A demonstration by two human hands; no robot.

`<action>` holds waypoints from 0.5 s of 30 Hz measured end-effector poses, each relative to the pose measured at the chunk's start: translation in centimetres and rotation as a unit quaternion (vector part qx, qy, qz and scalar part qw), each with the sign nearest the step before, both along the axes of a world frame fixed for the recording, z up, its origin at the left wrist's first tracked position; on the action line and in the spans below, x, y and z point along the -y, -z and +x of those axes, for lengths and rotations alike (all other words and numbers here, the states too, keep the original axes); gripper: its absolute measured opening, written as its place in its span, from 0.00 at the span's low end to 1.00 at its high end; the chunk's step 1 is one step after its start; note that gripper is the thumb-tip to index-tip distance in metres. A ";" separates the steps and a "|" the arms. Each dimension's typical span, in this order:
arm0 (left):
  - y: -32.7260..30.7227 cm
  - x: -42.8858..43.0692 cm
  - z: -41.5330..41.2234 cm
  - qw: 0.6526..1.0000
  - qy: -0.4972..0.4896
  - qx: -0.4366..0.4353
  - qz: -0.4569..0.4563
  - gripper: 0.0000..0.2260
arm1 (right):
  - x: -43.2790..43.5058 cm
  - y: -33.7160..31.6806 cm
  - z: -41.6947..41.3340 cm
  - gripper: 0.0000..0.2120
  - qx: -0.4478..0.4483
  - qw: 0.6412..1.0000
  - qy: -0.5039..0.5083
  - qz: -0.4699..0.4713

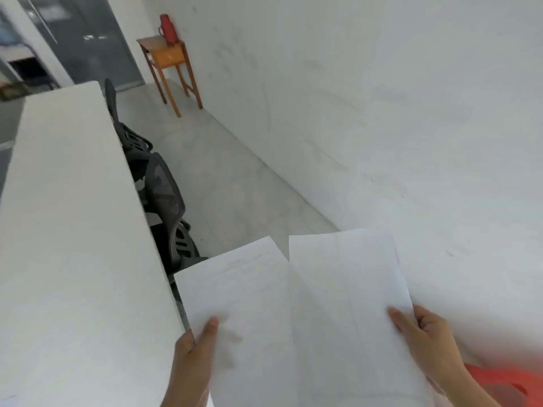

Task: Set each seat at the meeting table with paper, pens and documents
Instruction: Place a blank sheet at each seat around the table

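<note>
Head view. At far left, your meeting table (73, 230) runs away from you as a long white tabletop. Its near end and left side are cut off by the frame, and motion blur softens its surface.

Along the tabletop's right edge, dark mesh chairs (164, 195) are tucked in; their seats and bases are hidden beneath it. Beyond them, against the white wall (352, 98), a small wooden side table (170, 57) carries a red flask (167, 27).

Your left hand (194, 353) grasps the left paper (249, 318), thumb pressed on top near its lower left corner. The fingers lie underneath, out of sight, and the forearm leaves the bottom edge of the frame.

Both papers are white, held in the air just off the tabletop's right edge, above the pale floor (235, 186). The left paper tilts leftward, and the right paper (346, 289) overlaps it down the middle. Faint grey marks show on each, too blurred to read. You cannot tell whether each is one sheet or several, and their lower edges are cut off.

Your right hand (429, 342) grips the right paper at its right edge, thumb on top, fingers curled behind.

At the bottom right corner, a red shape (505, 383) is too blurred to identify.
</note>
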State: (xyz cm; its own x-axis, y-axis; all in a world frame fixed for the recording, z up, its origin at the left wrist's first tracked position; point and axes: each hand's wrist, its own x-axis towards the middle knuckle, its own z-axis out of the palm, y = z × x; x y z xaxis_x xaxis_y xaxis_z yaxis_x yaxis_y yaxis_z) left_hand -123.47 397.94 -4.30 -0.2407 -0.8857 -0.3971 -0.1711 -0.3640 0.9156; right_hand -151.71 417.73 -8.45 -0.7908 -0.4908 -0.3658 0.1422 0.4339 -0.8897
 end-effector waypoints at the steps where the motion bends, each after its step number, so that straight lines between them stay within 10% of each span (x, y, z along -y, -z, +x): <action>1: 0.1 0.9 -1.2 1.000 -0.016 0.011 -0.002 0.10 | 1.9 0.2 -2.0 0.10 0.013 1.000 -0.019 0.005; 15: -0.2 11.7 -2.9 0.955 -0.294 0.047 -0.001 0.11 | 34.0 0.4 -9.7 0.14 0.022 0.947 -0.319 0.012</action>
